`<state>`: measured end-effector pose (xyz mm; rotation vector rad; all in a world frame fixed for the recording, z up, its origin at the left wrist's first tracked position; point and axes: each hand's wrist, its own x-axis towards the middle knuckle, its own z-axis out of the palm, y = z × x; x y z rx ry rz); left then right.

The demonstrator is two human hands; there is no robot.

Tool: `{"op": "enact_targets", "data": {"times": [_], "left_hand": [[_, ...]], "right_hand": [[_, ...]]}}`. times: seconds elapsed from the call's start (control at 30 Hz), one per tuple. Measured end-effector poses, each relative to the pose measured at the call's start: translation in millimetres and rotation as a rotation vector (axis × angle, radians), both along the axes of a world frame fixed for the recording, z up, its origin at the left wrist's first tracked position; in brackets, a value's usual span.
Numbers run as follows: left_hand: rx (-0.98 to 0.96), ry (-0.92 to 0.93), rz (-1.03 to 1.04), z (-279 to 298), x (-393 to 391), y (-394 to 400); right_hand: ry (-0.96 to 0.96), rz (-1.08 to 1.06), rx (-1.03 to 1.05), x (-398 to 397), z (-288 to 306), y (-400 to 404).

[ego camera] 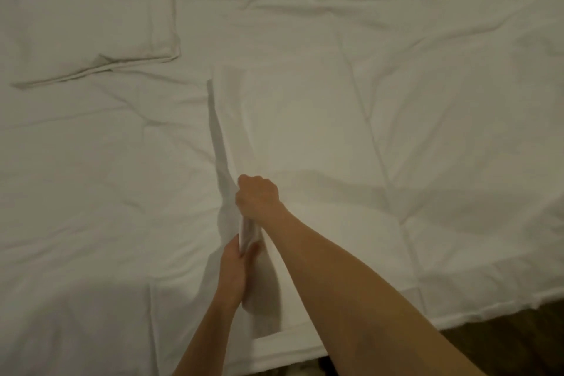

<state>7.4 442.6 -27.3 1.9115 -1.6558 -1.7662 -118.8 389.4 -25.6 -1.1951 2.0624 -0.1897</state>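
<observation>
Both hands hold a white cloth (235,137) above the bed (396,101). The right hand (258,195) is clenched on the long edge of the cloth, farther from the body. The left hand (235,272) is closer to the body, and its fingers are curled around the same edge near the end. Between the two hands the edge is lifted and bunched. Beyond the right hand the cloth runs away as a long narrow strip and seems to rest on the bed, with a dark shadow along its left side. The work looks like folding or straightening this cloth.

Several things could go wrong from here. The cloth and the bed cover are both white and soft, so the fingers could catch the cover together with the cloth, and a pull would then drag and wrinkle the bed. The grip is only on one edge. If the hands pull unevenly, the far end may twist or slide sideways, and the fold will not be straight. The short part near the left hand is bunched, so a crease may set there if it is pressed flat without opening it first.

A pillow (91,24) lies far to the left of the hands. The dark floor (512,342) shows to the right of the right forearm, and a loose end could slip down there.
</observation>
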Motion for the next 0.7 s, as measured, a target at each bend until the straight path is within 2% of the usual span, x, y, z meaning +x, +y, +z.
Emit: {"op": "enact_targets", "data": {"times": [0.13, 0.4, 0.6, 0.7], "left_hand": [[-0.017, -0.034, -0.025, -7.2, 38.3, -11.5], [0.023, -0.06, -0.022, -6.5, 140.7, -73.3], [-0.073, -0.21, 0.093, 0.1, 247.6, -143.1], [-0.123, -0.371, 0.102, -2.8, 295.4, -167.6]], "right_hand": [[-0.077, -0.015, -0.008, 39.1, -8.4, -9.0], [-0.071, -0.037, -0.011, 146.8, -11.1, -68.6], [-0.126, 0.036, -0.081, 254.3, 3.1, -139.9], [-0.24, 0.124, -0.048, 303.3, 9.4, -160.6]]}}
